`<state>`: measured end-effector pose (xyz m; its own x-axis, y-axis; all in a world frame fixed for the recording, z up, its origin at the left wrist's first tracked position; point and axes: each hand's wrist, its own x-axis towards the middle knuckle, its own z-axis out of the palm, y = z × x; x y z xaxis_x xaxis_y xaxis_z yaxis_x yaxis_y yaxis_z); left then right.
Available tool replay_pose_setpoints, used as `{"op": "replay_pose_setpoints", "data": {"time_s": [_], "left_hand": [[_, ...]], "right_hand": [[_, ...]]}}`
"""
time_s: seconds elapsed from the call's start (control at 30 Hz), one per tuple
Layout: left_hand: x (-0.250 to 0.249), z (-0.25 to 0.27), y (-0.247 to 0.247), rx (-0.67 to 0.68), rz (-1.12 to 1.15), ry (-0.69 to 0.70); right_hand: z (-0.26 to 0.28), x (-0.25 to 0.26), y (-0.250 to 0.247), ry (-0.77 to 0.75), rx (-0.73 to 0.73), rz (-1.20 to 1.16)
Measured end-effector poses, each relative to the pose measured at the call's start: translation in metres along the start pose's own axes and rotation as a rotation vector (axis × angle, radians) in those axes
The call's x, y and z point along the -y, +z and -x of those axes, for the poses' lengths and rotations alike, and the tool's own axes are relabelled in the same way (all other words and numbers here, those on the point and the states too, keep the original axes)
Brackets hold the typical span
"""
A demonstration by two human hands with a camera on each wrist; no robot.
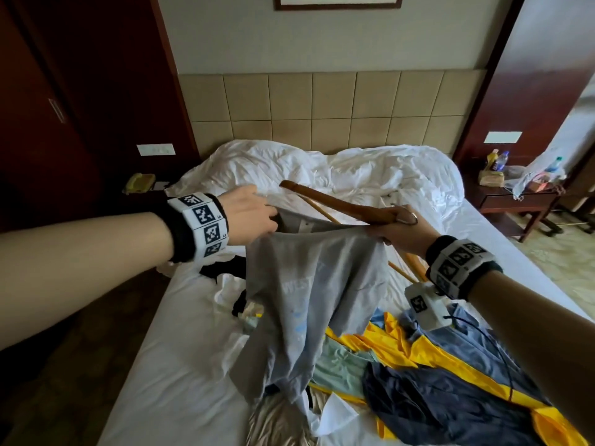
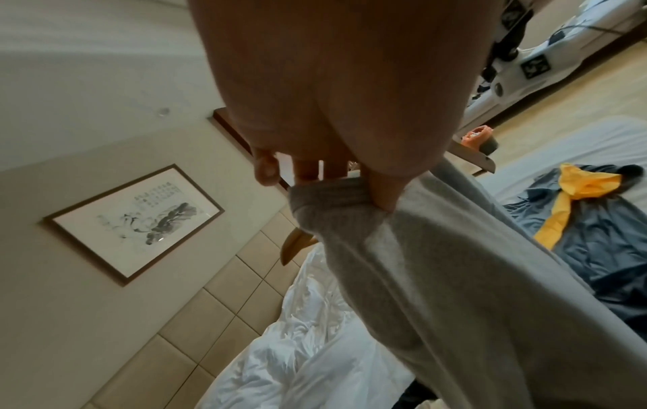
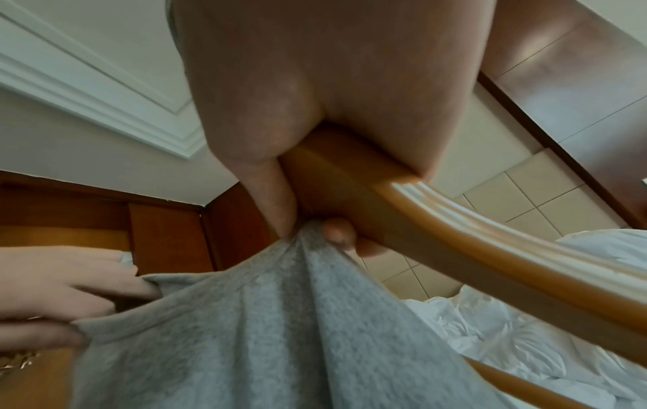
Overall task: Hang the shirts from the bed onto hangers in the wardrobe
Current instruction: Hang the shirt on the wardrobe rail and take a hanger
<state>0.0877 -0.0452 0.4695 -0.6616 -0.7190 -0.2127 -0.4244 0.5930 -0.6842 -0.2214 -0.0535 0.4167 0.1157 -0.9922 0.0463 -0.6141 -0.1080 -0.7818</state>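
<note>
We hold the grey shirt up over the bed, stretched by its upper edge between our two hands, with its lower part draping down onto the heap of clothes on the mattress. Faint pale lettering shows across its front. Our left hand pinches the left side of that edge, thumb and fingers closed on the fabric; the left wrist view shows the thumb pressed into the bunched ribbed cloth. Our right hand grips the other side of the edge and at the same time clasps the wooden hanger, so cloth and wood sit together in one fist. In the right wrist view the fingers curl round the hanger's thick middle and nip the grey fabric just under it. The hanger's arm points away toward the crumpled white duvet at the head of the bed, and its lower bar runs beneath the shirt's edge. The heap includes yellow, dark blue, pale green and white pieces. Behind the duvet stands a tan padded headboard. A nightstand with bottles stands to the right of the bed, and dark wooden panelling rises on the left.
</note>
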Motion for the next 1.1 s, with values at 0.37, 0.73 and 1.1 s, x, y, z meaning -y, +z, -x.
{"op": "replay_pose_setpoints", "data": {"time_s": [0.37,0.73,1.1], "left_hand": [[0.022,-0.020,0.010,-0.145,0.045,-0.096],[0.019,-0.018,0.005,0.051,0.040,-0.084],[0.008,-0.012,-0.003,0.029,0.087,-0.080]], "right_hand": [[0.010,0.022,-0.001,-0.097,-0.052,-0.292],[0.018,0.111,-0.013,-0.410,-0.111,-0.797],[0.017,0.132,0.033,-0.392,-0.118,-0.845]]}}
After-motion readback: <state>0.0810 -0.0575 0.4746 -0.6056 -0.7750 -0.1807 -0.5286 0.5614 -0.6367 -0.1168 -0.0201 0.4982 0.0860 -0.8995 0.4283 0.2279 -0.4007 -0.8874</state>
